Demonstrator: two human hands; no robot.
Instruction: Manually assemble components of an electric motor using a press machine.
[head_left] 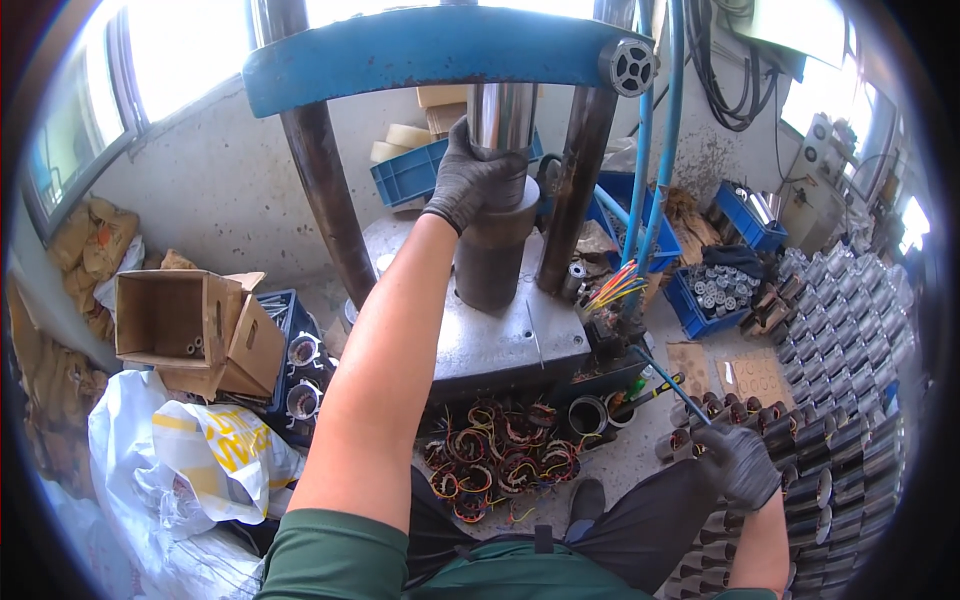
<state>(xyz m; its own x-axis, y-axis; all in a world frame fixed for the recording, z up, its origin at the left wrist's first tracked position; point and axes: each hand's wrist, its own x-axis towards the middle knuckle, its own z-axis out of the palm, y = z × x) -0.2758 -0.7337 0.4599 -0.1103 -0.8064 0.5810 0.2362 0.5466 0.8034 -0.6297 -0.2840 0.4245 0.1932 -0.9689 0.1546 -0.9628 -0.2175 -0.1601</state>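
Note:
My left hand (478,178), in a dark grey work glove, reaches up to the press and wraps round a metal cylinder just under the shiny steel ram (503,115). Its palm hides much of where the parts meet. Directly below, a thick dark steel cylinder (490,265) stands upright on the press's metal bed (450,345). Down at the right, my right hand (740,465), gloved alike, is closed round the end of a thin blue lever (672,385) that slants from beside the bed. The blue crossbeam (440,60) spans above, between two dark columns.
Wound copper stators (500,460) with coloured leads lie under the bed. Stacked metal housings (840,330) fill the right side. Blue crates (700,305) stand behind them. At left are an open cardboard box (165,315) and white plastic sacks (150,470). Blue hoses (665,130) hang beside the press.

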